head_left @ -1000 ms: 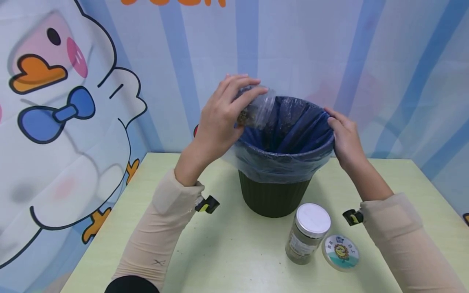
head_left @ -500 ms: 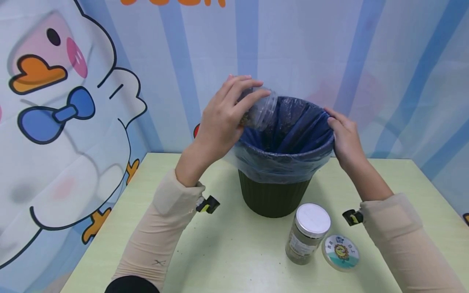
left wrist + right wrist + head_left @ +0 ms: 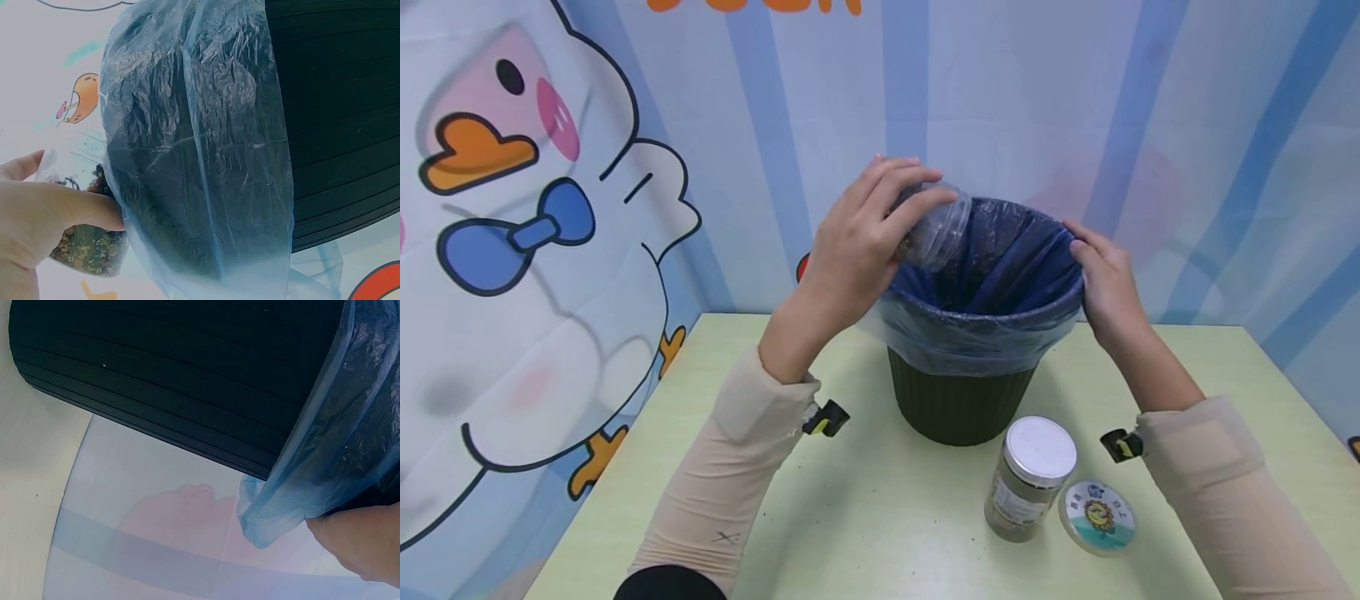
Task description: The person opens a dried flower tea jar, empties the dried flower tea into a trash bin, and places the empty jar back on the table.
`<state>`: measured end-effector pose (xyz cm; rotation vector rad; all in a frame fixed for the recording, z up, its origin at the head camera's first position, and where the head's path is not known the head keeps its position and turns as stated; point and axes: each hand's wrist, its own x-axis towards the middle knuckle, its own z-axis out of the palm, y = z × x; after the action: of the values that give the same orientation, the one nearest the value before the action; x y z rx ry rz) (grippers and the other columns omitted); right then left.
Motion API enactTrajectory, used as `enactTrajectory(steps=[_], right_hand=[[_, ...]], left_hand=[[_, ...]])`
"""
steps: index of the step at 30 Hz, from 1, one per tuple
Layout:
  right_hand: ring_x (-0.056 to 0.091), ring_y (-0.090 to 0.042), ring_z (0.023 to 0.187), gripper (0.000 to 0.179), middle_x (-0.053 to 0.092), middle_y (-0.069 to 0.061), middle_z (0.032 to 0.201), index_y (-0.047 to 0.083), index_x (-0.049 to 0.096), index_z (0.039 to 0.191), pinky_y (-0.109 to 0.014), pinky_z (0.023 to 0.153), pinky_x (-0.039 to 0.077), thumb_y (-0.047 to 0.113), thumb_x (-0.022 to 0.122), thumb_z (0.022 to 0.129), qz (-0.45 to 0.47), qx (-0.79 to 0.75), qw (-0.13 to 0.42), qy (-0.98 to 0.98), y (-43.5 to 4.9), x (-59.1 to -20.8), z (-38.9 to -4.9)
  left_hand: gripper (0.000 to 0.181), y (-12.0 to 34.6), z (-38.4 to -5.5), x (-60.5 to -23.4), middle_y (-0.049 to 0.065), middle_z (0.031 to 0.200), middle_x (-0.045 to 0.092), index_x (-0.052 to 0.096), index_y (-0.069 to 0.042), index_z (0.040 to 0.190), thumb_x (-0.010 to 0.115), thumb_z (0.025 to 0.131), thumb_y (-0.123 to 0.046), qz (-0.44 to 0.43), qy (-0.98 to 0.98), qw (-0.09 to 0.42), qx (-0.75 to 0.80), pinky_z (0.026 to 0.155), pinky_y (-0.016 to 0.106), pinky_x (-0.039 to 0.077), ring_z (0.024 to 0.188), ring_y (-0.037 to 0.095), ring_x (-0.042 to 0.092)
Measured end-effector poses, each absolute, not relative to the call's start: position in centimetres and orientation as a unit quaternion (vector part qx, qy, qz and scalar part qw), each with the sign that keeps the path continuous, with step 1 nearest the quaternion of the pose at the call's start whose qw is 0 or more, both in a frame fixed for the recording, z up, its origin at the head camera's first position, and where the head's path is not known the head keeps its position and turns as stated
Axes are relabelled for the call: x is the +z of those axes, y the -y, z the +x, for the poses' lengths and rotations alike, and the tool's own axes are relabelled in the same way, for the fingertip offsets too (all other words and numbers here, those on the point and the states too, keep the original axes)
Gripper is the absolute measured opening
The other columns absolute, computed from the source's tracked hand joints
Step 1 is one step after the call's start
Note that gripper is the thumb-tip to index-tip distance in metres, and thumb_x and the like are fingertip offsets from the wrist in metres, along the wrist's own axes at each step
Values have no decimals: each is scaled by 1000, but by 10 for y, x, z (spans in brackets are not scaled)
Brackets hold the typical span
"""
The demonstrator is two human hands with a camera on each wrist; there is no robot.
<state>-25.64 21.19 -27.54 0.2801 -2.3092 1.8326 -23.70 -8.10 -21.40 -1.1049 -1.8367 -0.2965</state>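
Note:
My left hand (image 3: 861, 237) grips a clear plastic jar (image 3: 942, 229), tipped with its mouth over the left rim of a dark ribbed trash can (image 3: 962, 408). Dry, dark flaky bits (image 3: 94, 250) lie inside the jar in the left wrist view. A blue plastic liner bag (image 3: 977, 342) lines the can and folds down over its outside. At the right rim, my right hand (image 3: 1108, 283) holds the can's edge through the bag, thumb outside. The right wrist view shows its thumb (image 3: 362, 540) against the liner; the other fingers are mostly hidden there.
A closed jar (image 3: 1022, 492) with a white lid and a label stands in front of the can. Beside it lies a round printed lid (image 3: 1099, 518). Small dark crumbs dot the pale table (image 3: 850, 533). A printed cloth backdrop (image 3: 1022, 100) hangs close behind.
The jar in my left hand has shifted slightly right, a little further over the can. Fewer dark bits show through its side in the head view. My right hand has stayed put.

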Motion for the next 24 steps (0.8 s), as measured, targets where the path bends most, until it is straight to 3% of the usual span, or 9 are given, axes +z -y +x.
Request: enactTrajectory(steps=[11,24], right_hand=[[5,-28,151,52,15,-15,164,3,28,156,-45,121,7,24,26,109,93,618,92,775,-212,-275,-257],[6,-28,151,52,15,-13,164,6,28,157,-46,121,7,26,25,109,91,614,87,779,-213,-276,-258]], left_hand=[[43,79,-239,-215,13,131,58,66,-7,126,43,97,15,-445,745,482,-121,119,39,22,132,27,48],[37,75,-239,-216,13,128,60,66,-7,123,40,102,8,-452,734,495,-109,118,40,24,127,28,50]])
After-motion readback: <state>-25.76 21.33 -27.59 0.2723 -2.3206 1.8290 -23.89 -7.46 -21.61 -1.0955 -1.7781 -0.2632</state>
